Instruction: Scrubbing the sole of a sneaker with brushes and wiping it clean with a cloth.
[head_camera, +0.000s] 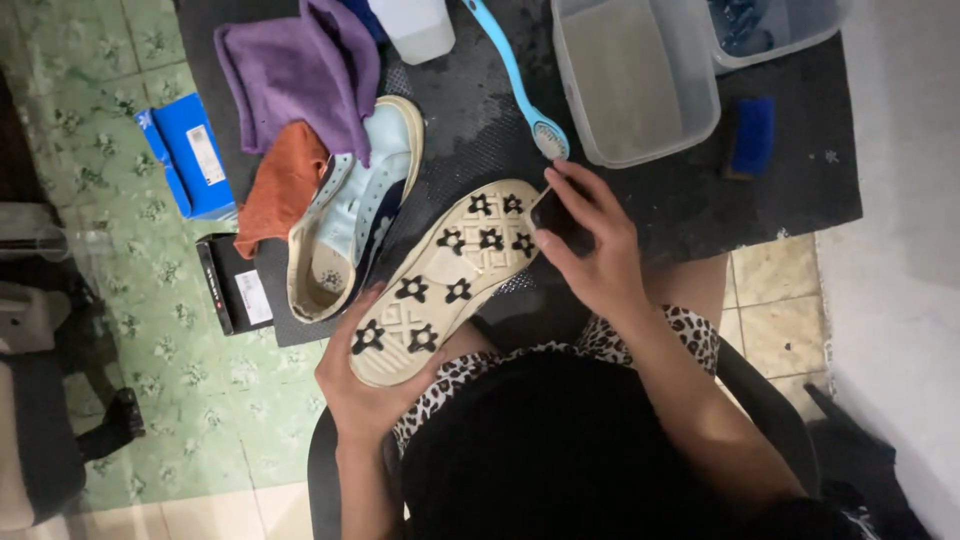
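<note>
We cupped the upturned sneaker (440, 285) heel in our left hand (362, 390), sole up for cleaning, while our right hand (590, 250) pinched a small dark brush (556, 218) against its toe.

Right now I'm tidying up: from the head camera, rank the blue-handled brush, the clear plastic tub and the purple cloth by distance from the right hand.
1. Blue-handled brush, head just above the right hand.
2. Clear plastic tub, farther up.
3. Purple cloth, far upper left.

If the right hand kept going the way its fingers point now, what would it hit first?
Probably the bristle head of the light blue plastic brush, just beyond the right hand; after it, the clear plastic tub. Depth is uncertain.
</note>
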